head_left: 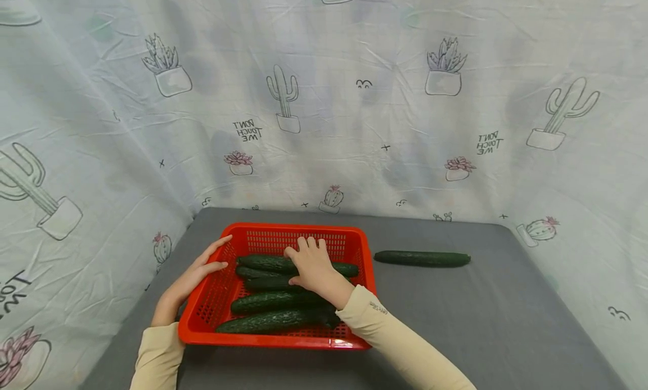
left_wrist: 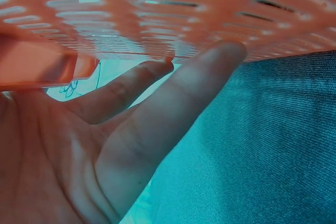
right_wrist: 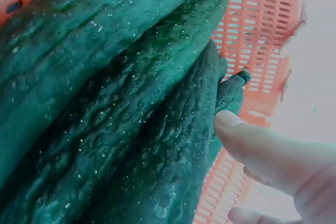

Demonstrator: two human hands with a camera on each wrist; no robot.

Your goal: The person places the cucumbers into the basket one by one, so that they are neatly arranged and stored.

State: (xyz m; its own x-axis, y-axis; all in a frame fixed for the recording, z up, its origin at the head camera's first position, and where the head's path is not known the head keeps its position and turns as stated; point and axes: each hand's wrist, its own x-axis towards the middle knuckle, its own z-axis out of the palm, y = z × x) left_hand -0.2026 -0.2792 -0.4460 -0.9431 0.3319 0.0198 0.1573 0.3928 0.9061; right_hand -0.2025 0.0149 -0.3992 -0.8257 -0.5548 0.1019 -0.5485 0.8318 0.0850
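Note:
Dark green cucumbers (head_left: 273, 320), several of them, lie side by side in a red slotted plastic basket (head_left: 273, 340). My left hand (head_left: 194, 274) touches the basket's left side with extended fingers. In the left wrist view, the fingers (left_wrist: 152, 114) lie against the slotted outer side. Over the back cucumbers inside the basket is my right hand (head_left: 316, 269), its fingers spread. The right wrist view has the thumb (right_wrist: 252, 140) beside the cucumbers (right_wrist: 173, 145), other fingers partly hidden below it; no grip shows.
One cucumber (head_left: 422, 259) lies alone on the grey tabletop (head_left: 455, 322), right of the basket. A pale curtain (head_left: 354, 114) printed with potted plants hangs behind the table and along both sides.

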